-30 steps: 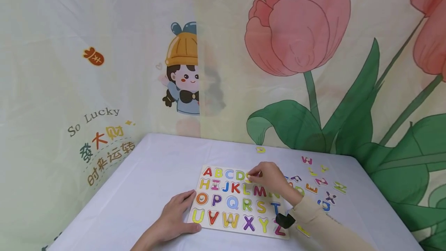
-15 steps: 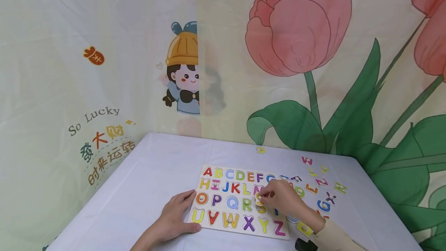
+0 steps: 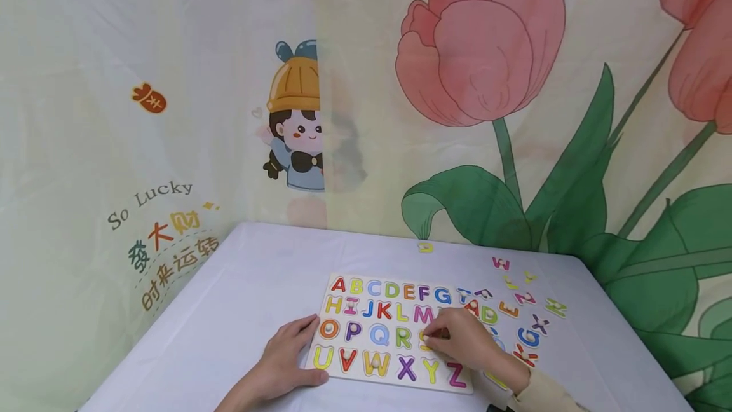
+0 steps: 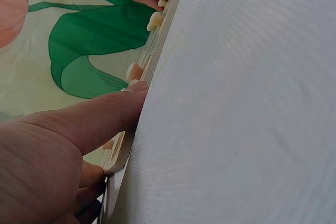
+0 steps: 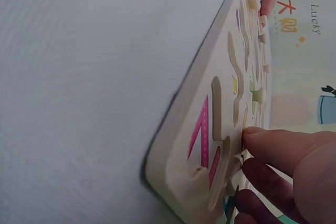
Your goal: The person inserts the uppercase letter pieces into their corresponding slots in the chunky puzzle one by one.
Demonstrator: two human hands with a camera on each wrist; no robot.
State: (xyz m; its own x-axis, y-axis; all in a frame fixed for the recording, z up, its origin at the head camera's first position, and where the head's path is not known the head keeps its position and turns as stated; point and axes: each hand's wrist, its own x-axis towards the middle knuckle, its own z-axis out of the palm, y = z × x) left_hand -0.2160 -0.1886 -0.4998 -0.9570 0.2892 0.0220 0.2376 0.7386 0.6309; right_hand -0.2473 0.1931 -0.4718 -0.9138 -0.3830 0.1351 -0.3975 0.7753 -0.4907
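Note:
A pale wooden letter puzzle board [image 3: 391, 350] lies on the white table, printed with coloured letters A to Z. My left hand [image 3: 286, 351] holds its near left corner, thumb along the front edge and fingers at the left side. With thumb and fingertips my right hand [image 3: 466, 339] pinches a yellow letter S piece [image 3: 424, 341] over the S place in the third row; the fingers cover part of it. Knobbed pieces sit in several places, among them an orange O [image 3: 328, 329] and a green R [image 3: 403, 338]. The right wrist view shows the board's near corner [image 5: 168, 161].
Loose letter pieces are scattered right of the board, including a pink W [image 3: 501, 264], an orange E [image 3: 508, 309], a blue G [image 3: 528, 337] and a red K [image 3: 525, 355]. A yellow U [image 3: 426, 247] lies by the far table edge. A printed curtain [image 3: 366, 145] hangs behind.
The right hand has brought the S piece from the top row, near E, down to the S place in the third row. My left hand stays at the board's corner.

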